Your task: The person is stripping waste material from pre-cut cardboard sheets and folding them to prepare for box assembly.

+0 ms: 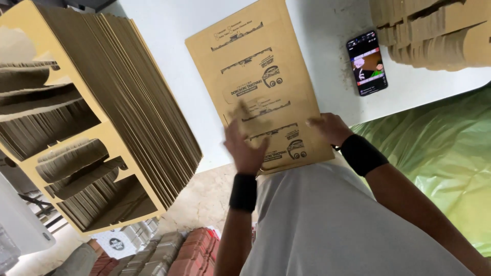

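Note:
A flat sheet of tan die-cut cardboard with dark printed graphics lies on the white table in front of me. My left hand rests flat on its near end, fingers spread and blurred with motion. At the sheet's near right edge sits my right hand, fingers curled against the cardboard. Both wrists wear black wristbands.
A tall stack of punched-out cardboard sheets stands at the left. Another pile of cardboard pieces lies at the far right, with a lit phone beside it. A green plastic sheet hangs at the right. Packed boxes sit on the floor below.

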